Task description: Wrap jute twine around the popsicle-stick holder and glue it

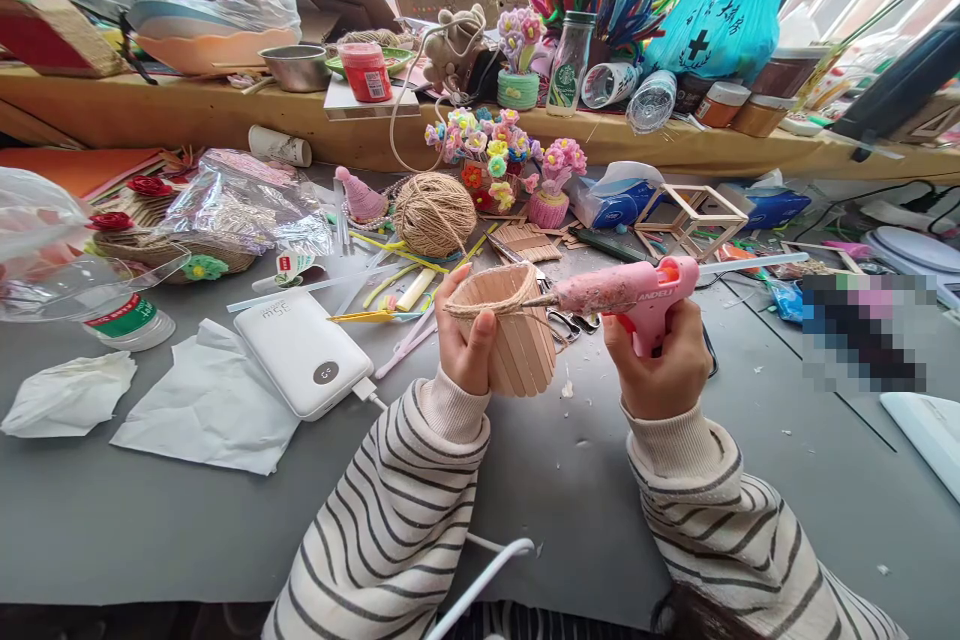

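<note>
The fingers (pixel 466 345) of the left hand (pixel 463 340) are wrapped around a little stick cup (pixel 511 335), thumb pressed on its slats, holding it tilted above the table (pixel 150 520) with its open mouth facing up and away; its long axis leans slightly right. Twine (pixel 487 303) rings the rim just above those fingers. To their right, the right hand (pixel 660 370) is clenched on a pink glue gun (pixel 626 295) lying almost level, nozzle pointing left onto the rim. It looks like gluing the twine down, calling next for a steady bead.
</note>
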`<state>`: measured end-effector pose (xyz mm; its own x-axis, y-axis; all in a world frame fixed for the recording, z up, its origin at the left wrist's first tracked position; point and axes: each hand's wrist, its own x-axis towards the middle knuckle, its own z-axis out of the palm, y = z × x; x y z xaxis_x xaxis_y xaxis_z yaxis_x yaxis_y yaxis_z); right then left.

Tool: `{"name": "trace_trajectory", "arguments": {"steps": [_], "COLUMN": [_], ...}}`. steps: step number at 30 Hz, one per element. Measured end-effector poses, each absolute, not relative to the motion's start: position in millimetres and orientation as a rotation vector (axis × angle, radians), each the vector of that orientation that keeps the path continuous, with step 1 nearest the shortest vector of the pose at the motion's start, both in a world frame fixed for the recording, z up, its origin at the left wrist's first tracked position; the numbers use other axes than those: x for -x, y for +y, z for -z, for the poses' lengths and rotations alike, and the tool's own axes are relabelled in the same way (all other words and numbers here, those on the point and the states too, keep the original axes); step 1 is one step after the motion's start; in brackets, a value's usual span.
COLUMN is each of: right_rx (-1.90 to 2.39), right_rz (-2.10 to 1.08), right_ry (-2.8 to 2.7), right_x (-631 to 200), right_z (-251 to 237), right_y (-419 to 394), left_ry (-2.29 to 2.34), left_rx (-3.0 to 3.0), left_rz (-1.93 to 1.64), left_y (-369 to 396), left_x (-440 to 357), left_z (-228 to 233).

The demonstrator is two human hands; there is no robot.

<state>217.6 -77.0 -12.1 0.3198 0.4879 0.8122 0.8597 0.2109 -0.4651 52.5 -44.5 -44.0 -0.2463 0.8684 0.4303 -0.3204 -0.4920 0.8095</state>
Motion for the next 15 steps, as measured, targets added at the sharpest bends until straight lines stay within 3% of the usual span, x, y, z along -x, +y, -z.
{"name": "trace_trajectory", "arguments": {"steps": [15], "right_rx": [1.462], "right_rz": [0.342], "right_ry": [-1.272], "right_x": [-213.0], "right_z": [8.2], "right_y": [-79.1], "left_ry": [0.754], "left_rx": [-1.179], "left_rz": [-1.887], "left_y": [-45.7], "left_x": [-53.0], "left_z": [39.1]}}
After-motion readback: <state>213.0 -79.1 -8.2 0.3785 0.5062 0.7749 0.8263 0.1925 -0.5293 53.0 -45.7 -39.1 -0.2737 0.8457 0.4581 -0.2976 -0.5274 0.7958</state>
